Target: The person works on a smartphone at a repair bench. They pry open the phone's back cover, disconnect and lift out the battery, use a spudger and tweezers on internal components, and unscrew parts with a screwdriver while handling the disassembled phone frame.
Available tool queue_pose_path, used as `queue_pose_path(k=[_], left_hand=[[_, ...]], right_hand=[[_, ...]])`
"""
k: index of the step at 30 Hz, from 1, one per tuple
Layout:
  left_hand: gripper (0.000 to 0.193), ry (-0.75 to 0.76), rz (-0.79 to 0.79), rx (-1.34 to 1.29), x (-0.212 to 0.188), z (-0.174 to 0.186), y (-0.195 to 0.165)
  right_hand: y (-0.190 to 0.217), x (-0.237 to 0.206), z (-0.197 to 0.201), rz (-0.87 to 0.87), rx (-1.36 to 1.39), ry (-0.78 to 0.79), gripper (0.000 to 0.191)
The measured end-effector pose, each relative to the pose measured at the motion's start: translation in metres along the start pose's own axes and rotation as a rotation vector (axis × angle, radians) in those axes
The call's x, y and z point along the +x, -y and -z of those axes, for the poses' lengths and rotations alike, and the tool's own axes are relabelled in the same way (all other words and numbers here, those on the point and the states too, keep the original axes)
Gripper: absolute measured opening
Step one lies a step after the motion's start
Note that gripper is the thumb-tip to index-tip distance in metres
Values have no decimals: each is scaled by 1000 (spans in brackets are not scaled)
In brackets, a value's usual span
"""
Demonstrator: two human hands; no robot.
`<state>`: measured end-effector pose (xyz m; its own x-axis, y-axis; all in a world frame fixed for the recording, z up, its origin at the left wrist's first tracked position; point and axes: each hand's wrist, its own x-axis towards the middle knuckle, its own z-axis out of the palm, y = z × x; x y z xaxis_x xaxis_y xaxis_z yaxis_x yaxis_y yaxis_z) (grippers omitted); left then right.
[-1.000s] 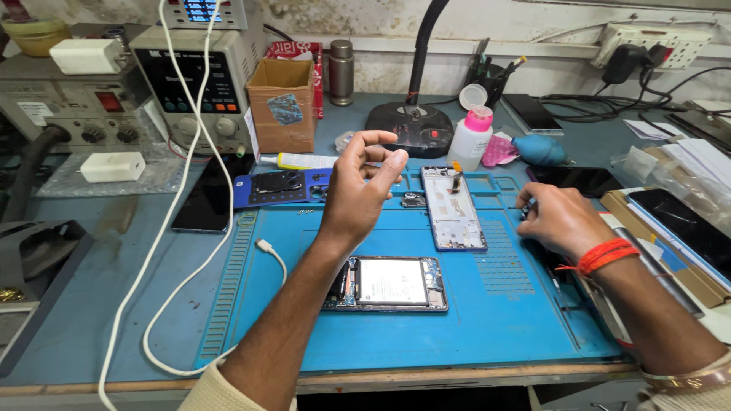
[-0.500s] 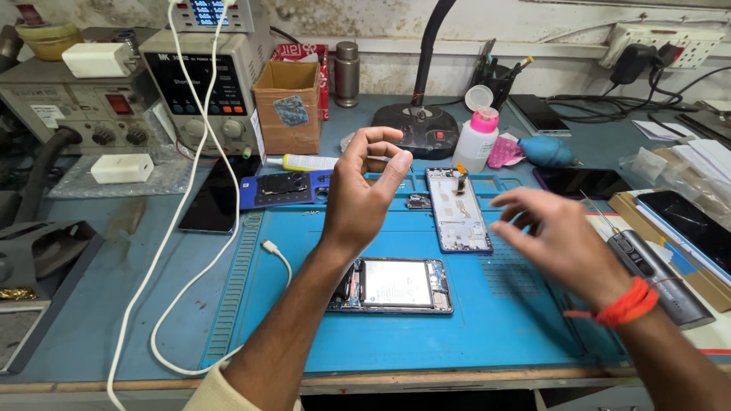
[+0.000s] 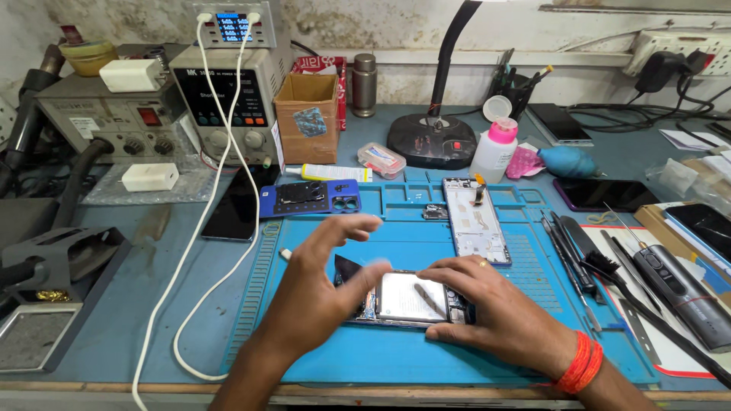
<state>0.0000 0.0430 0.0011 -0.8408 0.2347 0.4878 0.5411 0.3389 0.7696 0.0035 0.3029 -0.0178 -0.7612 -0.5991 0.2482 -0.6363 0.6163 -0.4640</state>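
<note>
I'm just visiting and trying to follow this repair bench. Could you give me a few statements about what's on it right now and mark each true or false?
1. The right hand rests on the opened phone lying on the blue mat. True.
2. The left hand grips a screwdriver. False: it holds no tool; it is open with fingers spread, beside the phone's left end.
3. A second phone frame lies farther back on the mat. True.
4. The white bottle has a green cap. False: the cap is pink.
5. A cardboard box stands beside the power supply. True.
6. The right wrist is bare. False: it wears an orange band.
</note>
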Motion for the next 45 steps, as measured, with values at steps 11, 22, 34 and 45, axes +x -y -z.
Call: queue_pose_path(k=[11, 22, 34, 45], left_hand=[[63, 496, 30, 317, -24, -10, 9], [60, 401, -91, 265, -32, -14, 9], [65, 408, -115, 267, -34, -12, 6], [79, 398, -19, 265, -33, -11, 1]], right_hand=[[-19, -50, 30, -32, -17, -113, 50], [-52, -74, 84, -930, -515, 4, 36], [-48, -58, 92, -1039, -560, 272, 29], [-68, -73, 91, -1004, -431, -53, 27]])
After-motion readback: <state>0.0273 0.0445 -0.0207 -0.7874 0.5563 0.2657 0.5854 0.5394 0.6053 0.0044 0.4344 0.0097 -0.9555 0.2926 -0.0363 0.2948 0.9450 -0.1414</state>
